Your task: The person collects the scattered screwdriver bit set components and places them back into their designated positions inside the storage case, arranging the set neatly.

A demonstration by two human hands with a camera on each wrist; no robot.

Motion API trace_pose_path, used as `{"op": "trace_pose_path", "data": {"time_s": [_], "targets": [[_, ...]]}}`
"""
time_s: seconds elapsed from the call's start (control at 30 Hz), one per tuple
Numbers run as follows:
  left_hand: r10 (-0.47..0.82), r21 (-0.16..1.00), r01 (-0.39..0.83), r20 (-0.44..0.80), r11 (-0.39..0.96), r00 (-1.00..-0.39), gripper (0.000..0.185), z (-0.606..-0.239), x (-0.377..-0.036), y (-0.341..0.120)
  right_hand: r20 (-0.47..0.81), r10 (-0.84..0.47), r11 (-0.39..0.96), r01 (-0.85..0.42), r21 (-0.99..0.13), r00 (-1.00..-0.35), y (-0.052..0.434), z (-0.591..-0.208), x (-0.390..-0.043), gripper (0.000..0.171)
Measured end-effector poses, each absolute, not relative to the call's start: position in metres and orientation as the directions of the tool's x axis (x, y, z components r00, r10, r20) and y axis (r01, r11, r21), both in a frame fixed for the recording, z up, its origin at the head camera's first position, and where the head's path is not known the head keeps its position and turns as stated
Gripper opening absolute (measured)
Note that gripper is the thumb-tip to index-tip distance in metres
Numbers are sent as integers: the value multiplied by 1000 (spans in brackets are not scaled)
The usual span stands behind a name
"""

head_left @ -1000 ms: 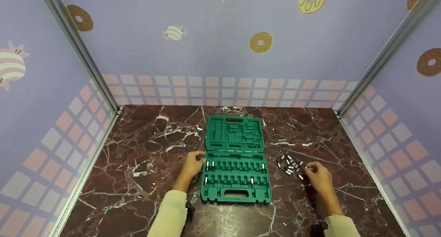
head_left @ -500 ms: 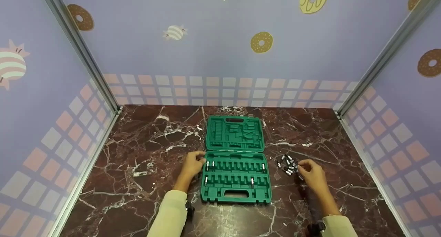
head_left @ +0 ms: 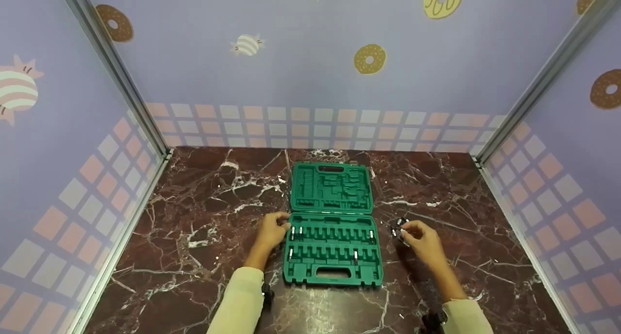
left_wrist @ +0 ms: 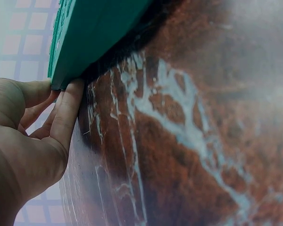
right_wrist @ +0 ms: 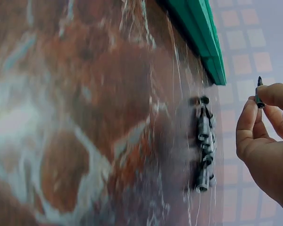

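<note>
A green socket case (head_left: pixel 301 272) lies unfolded on the marble table, with several bit sockets seated in its slots, such as a silver-topped bit socket (head_left: pixel 355 257). At the case's left edge, my left hand (head_left: pixel 271 232) holds the rim between thumb and fingers; the left wrist view shows its fingers (left_wrist: pixel 68 113) against the side of the case (left_wrist: pixel 92 40). My right hand (head_left: pixel 424 242) pinches a small dark bit socket (right_wrist: pixel 260 96), raised above the table, its narrow tip upward. Partly hidden by that hand is a pile of loose bit sockets (right_wrist: pixel 205 150).
The table (head_left: pixel 218 178) is dark red marble with white veins. Purple patterned walls (head_left: pixel 310 81) enclose it at the back and both sides, joined by metal corner posts (head_left: pixel 514 106). The case's lid half (head_left: pixel 331 168) lies flat toward the back wall.
From right of the pile, my right hand has moved left across it and now has a bit socket pinched, raised off the table. My left hand stays at the case's edge.
</note>
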State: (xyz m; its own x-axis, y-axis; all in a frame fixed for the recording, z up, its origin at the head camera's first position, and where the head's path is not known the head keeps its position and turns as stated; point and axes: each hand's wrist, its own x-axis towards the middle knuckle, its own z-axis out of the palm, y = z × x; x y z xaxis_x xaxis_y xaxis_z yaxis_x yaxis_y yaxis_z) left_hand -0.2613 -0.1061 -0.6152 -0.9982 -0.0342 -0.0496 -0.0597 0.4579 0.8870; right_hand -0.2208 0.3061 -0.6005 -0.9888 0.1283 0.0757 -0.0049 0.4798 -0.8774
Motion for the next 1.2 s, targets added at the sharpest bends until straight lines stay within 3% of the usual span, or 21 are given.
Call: {"op": "trace_pose_path", "data": {"time_s": [0.27,0.57,1.2], "targets": [[-28,882,-39,-29,470,-999,24,-614,-262,-105,116,98,412,-66,-909,-988,278,-588,-218,14],[-27,899,-115,-114,423,-993,26,-612,-260,-104,139,17,323,-126,-938,-990,240,-561,-212,14],[-32,904,-92,-86,417,-996,25,-615,-261,-105,130,-284,380,-236,-894,-950,198,-578,-244,16]]}}
